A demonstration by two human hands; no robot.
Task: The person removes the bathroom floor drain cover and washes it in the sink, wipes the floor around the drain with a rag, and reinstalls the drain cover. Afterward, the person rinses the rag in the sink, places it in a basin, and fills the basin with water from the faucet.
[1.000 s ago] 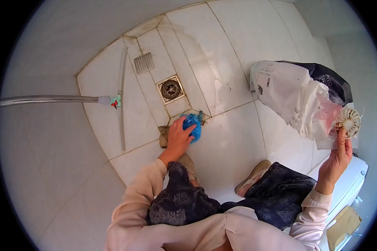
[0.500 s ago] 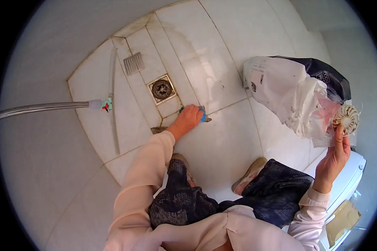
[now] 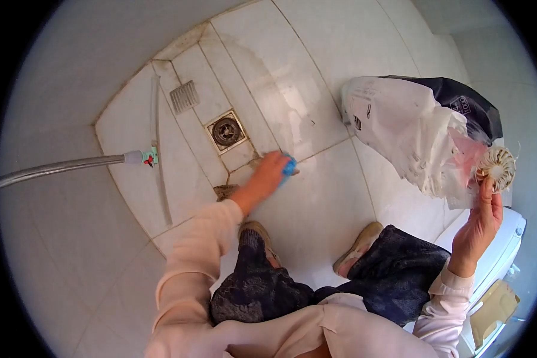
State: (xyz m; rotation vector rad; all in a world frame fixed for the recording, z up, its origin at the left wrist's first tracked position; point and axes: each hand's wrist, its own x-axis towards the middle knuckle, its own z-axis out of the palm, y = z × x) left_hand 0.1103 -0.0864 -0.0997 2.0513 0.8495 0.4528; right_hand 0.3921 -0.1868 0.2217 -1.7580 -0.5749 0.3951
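Left hand (image 3: 268, 172) is gripping a crumpled blue wad (image 3: 289, 165), its fingers curling around it; blur is softening the detail. Most of the wad is hiding beneath the hand, with a bright blue edge showing past the fingertips, on the side toward the right hand. It is sitting low over the pale tiled floor (image 3: 316, 203), though how firmly it is touching the tiles I cannot tell.

Right hand (image 3: 480, 230) is pinching a round ribbed disc (image 3: 496, 167) by its lower edge between thumb and fingers, the disc standing up just beyond the fingertips. Behind the disc, a white plastic bag (image 3: 394, 113) is gaping and showing pink inside, and a black bag (image 3: 474, 107) is lying against its far side.

Under the left wrist, a dirty brown piece (image 3: 225, 191) is lying on the tiles. Farther out, a round drain (image 3: 227, 131) is sitting in a square metal frame, and a slotted grate (image 3: 185, 96) is lying near it. Beyond these, a metal pole (image 3: 65, 169) is reaching in from the left, its green joint (image 3: 149, 157) meeting a long narrow strip (image 3: 156, 119).
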